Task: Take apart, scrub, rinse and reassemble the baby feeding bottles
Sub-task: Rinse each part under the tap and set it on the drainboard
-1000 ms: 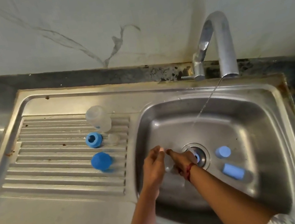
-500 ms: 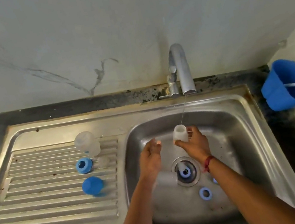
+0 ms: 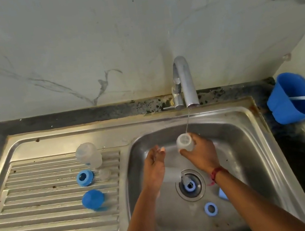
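Observation:
My right hand (image 3: pixel 201 152) grips a clear bottle body (image 3: pixel 184 142) over the sink basin (image 3: pixel 239 140), mouth up under the thin water stream (image 3: pixel 187 121) from the tap (image 3: pixel 184 81). My left hand (image 3: pixel 155 164) hovers beside it, fingers relaxed, holding nothing. A second clear bottle (image 3: pixel 89 155) lies on the draining board (image 3: pixel 45 195) with a blue screw ring (image 3: pixel 85 177), a clear teat (image 3: pixel 105 173) and a blue cap (image 3: pixel 93 200). In the basin lie a blue ring (image 3: pixel 211 209), a blue ring on the drain (image 3: pixel 189 186) and a blue piece (image 3: pixel 222 193) partly behind my right forearm.
A blue tub (image 3: pixel 295 98) with a white handle sticking out stands on the dark counter at the right. A marble wall rises behind the sink. A pale tube-like piece (image 3: pixel 171 175) lies in the basin between my hands and the drain.
My right hand lifted the bottle body from the basin floor up under the tap stream. The left hand rose beside it. The camera shifted, bringing the blue tub into view.

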`<state>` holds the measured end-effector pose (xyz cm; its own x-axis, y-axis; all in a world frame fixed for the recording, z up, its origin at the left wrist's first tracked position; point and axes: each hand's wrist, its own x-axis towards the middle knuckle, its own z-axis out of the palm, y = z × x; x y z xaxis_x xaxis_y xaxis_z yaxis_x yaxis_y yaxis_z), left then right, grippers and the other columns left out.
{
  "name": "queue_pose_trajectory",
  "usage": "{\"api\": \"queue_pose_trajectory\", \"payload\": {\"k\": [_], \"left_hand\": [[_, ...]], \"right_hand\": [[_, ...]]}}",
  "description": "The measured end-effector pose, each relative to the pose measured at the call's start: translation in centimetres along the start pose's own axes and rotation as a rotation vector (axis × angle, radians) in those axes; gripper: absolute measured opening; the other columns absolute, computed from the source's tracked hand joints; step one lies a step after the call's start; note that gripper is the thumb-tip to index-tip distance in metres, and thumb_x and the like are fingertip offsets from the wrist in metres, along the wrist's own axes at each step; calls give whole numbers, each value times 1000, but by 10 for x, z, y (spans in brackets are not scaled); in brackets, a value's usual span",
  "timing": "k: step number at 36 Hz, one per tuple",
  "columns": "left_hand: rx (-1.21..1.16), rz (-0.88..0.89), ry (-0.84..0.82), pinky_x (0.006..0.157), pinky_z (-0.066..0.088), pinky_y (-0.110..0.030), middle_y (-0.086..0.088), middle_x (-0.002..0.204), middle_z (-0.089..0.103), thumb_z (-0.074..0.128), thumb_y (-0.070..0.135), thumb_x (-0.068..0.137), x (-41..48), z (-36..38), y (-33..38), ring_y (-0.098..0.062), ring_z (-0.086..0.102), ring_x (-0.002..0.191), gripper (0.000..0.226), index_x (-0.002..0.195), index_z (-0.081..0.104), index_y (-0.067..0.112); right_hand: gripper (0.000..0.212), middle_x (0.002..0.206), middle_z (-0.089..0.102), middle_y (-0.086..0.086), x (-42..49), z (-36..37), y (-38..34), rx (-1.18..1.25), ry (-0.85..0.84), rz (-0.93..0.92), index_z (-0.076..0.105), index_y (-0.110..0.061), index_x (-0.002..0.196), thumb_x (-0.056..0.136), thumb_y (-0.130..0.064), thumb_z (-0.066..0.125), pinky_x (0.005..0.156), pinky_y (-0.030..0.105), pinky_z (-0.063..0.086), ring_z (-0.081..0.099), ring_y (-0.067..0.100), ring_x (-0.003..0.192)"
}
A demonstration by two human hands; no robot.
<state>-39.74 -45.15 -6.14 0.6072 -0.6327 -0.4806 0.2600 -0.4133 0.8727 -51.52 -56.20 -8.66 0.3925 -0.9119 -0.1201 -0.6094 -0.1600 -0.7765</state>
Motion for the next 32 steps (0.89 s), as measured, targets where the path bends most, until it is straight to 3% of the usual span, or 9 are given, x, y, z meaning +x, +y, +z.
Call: {"api": "queue_pose_trajectory", "payload": {"k": [3, 6, 10, 16, 20, 24, 27, 30, 32], "left_hand": [[11, 4, -7, 107, 45, -47, 23, 102, 59, 61, 46, 94, 1, 1, -2, -1, 56, 100, 4, 94, 57, 44], [-14, -14, -14, 109, 42, -47, 24, 109, 57, 60, 54, 91, 1, 3, -1, -5, 54, 109, 11, 99, 57, 47], [-58, -13, -38, 112, 38, -47, 16, 122, 60, 56, 70, 78, 0, 5, 2, -10, 52, 124, 38, 108, 57, 47], [-92, -21, -44, 112, 37, -43, 24, 102, 63, 54, 54, 94, 2, 7, 5, 0, 56, 107, 15, 95, 64, 42], [-113, -42, -43, 116, 33, -44, 14, 128, 61, 55, 52, 94, 3, 8, 5, -7, 53, 124, 28, 117, 60, 39], [-125, -25, -56, 110, 36, -37, 25, 108, 62, 55, 47, 97, 3, 10, 8, 7, 53, 107, 11, 102, 63, 41], [-121, -27, -61, 108, 37, -36, 27, 104, 63, 56, 47, 96, 3, 10, 7, 8, 53, 106, 10, 100, 64, 42], [-123, -14, -66, 105, 36, -34, 27, 102, 64, 57, 46, 96, 2, 10, 9, 8, 54, 104, 8, 98, 64, 43], [-126, -6, -73, 99, 38, -32, 29, 91, 63, 58, 48, 94, 0, 10, 7, 9, 54, 96, 9, 90, 63, 41]], "right_hand": [[40, 94, 69, -10, -1, -1, -3, 47, 68, 39, 68, -22, 108, 72, -33, 83, 70, 21, 48, 62, 8, 83], [39, 97, 71, -8, -1, -2, -4, 60, 93, 29, 68, -25, 107, 71, -31, 83, 74, 24, 50, 65, 11, 87], [41, 96, 68, -13, -2, 0, -2, 79, 141, -44, 67, -27, 108, 71, -32, 84, 75, 25, 51, 63, 8, 86], [41, 98, 69, -13, -3, -1, 0, 75, 157, -73, 66, -28, 110, 73, -35, 83, 72, 23, 50, 64, 7, 86], [37, 94, 69, -14, -6, 0, -2, 65, 115, -84, 68, -28, 106, 72, -30, 83, 72, 23, 51, 65, 8, 85], [38, 96, 69, -12, -8, -2, -2, 57, 136, -63, 67, -27, 107, 73, -32, 84, 70, 16, 45, 65, 10, 87], [41, 97, 69, -9, -10, -1, 1, 14, 154, -98, 66, -26, 109, 73, -33, 83, 72, 20, 47, 63, 10, 86], [38, 96, 67, -12, -11, -3, -2, 24, 124, -27, 66, -27, 106, 73, -36, 81, 68, 14, 41, 63, 9, 87], [37, 94, 64, -13, -11, -2, -1, -6, 137, -34, 66, -26, 104, 72, -33, 82, 67, 15, 39, 61, 9, 86]]}}
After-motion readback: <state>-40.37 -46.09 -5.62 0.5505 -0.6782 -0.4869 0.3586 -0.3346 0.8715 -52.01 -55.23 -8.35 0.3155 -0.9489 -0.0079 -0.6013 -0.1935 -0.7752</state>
